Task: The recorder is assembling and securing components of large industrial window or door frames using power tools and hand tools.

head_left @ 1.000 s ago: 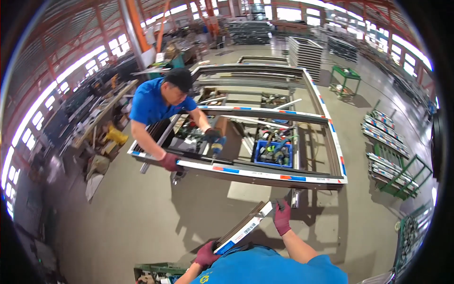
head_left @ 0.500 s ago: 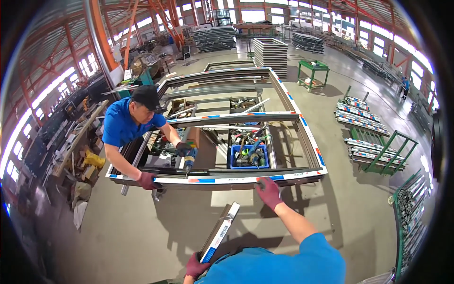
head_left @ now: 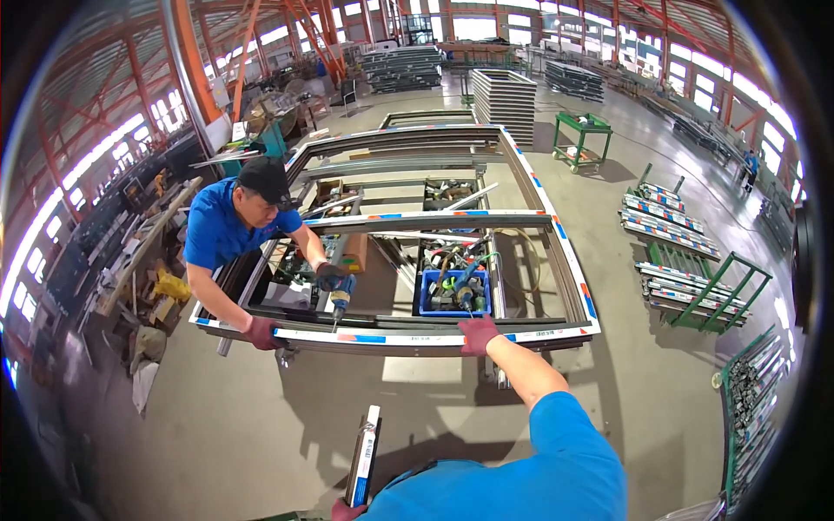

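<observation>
My left hand (head_left: 347, 511), in a dark red glove at the bottom edge, is closed on the lower end of a short metal profile bar (head_left: 363, 456) with white film and labels. The bar tilts up in front of my body, apart from the big frame. My right hand (head_left: 478, 334), gloved alike, grips the near rail of a large window frame (head_left: 408, 339); its fingertips are partly hidden. Across the frame a co-worker (head_left: 228, 227) in a blue shirt holds a cordless drill (head_left: 341, 295), its bit pointing down at the near rail, and rests another gloved hand on that rail.
Inside the frame's opening stands a blue bin (head_left: 425, 295) of tools with a second drill (head_left: 467, 291). Labelled profiles (head_left: 665, 217) and a green cart (head_left: 717, 295) are at the right. Farther back stand a green table (head_left: 582, 130) and stacked frames (head_left: 504, 104).
My right hand has slid left along the near rail. My left hand and the short bar have moved down and left, and the bar stands more upright. The co-worker's drill has shifted slightly left.
</observation>
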`<state>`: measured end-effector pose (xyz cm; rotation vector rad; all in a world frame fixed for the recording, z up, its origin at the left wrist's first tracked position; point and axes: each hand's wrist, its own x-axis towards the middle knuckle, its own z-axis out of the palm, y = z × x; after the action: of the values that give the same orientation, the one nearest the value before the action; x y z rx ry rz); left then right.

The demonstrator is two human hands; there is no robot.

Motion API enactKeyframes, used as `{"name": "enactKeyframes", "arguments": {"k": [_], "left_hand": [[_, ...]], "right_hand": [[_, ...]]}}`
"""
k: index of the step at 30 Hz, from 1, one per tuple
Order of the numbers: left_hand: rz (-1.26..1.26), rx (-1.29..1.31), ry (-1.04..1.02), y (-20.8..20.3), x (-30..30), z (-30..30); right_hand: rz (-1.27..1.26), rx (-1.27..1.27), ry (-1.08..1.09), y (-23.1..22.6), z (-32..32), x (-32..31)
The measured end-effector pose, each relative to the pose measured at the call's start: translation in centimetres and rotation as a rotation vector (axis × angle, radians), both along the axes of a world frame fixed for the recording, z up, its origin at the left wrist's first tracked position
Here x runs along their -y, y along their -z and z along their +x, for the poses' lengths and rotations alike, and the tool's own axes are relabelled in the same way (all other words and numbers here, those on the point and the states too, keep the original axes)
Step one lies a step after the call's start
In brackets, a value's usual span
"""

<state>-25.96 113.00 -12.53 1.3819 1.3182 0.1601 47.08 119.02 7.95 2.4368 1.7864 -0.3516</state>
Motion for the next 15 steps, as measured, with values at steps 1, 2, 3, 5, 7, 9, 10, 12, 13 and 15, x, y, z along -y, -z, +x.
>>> {"name": "enactKeyframes", "arguments": {"k": [1,2,3,5,7,9,10,12,13,15], "left_hand": [[0.003,0.000,0.002,0.2,0.0,0.1],[-0.005,-0.045,-0.001,0.5,-0.1,0.2],[-0.018,-0.087,-0.012,0.9,0.1,0.2],[-0.037,-0.179,-0.044,1.2,0.8,0.4],[-0.057,-0.267,-0.055,1.6,0.9,0.9],[-0.078,-0.355,-0.070,2.2,1.0,1.1],[-0.088,-0.400,-0.078,2.6,1.1,0.9],[-0.043,-0.422,-0.099,3.0,2.0,0.4],[0.001,-0.446,-0.120,3.0,2.8,0.1],[0.116,-0.488,-0.029,3.0,4.0,-0.3]], "right_hand": [[0.003,0.000,0.002,-0.2,0.2,0.1],[0.008,-0.055,0.000,-0.5,0.5,0.2],[0.008,-0.107,-0.009,-0.8,0.6,0.0],[0.025,-0.102,-0.030,-2.3,-0.2,-0.4],[0.118,-0.119,-0.029,-2.5,0.0,0.2],[0.107,-0.116,-0.018,-2.4,0.5,0.1],[0.116,-0.130,-0.021,-2.0,0.7,0.0],[0.119,-0.145,-0.025,-1.5,0.8,0.0],[0.119,-0.147,-0.024,-1.3,0.6,0.0],[0.117,-0.150,-0.021,-1.1,0.5,0.4]]}}
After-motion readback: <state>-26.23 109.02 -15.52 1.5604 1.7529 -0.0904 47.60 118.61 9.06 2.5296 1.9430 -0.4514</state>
